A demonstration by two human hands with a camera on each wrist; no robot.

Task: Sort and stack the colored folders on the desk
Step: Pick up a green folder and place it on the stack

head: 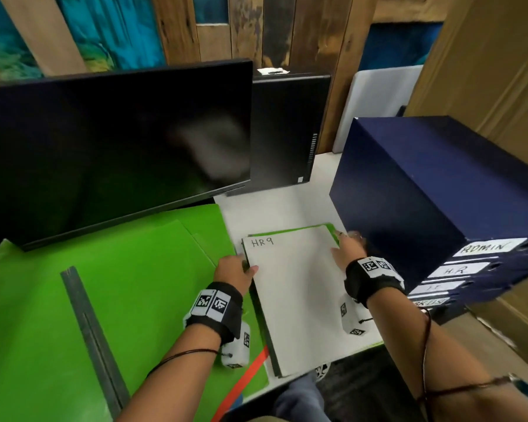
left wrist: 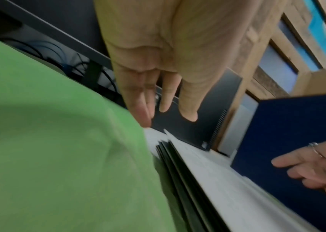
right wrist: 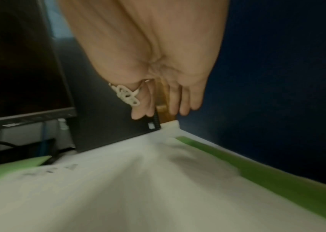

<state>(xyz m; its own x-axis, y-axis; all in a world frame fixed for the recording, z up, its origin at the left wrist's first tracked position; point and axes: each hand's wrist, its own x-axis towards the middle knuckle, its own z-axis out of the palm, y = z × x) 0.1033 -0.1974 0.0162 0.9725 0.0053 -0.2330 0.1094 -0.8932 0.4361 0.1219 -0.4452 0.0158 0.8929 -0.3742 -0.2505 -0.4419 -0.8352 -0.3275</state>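
Observation:
A stack of dark-edged folders (head: pixel 296 300) lies in the middle of the desk, topped by a white sheet marked "HR9". A green folder (head: pixel 333 230) peeks out along its far and right edges. My left hand (head: pixel 237 269) is at the stack's left edge, thumb over the sheet, and its fingers (left wrist: pixel 138 102) are straight and hold nothing. My right hand (head: pixel 346 248) hovers at the stack's far right corner, fingers (right wrist: pixel 184 102) straight, beside the blue box files (head: pixel 424 193). Large green folders (head: pixel 104 284) lie spread out to the left.
A dark monitor (head: pixel 104 141) overhangs the green folders, with a black computer case (head: pixel 287 126) behind the stack. The blue box files carry labels "ADMIN" and "H.R". A dark strip (head: pixel 92 330) lies on the green folders. Cardboard (head: pixel 485 71) stands at the right.

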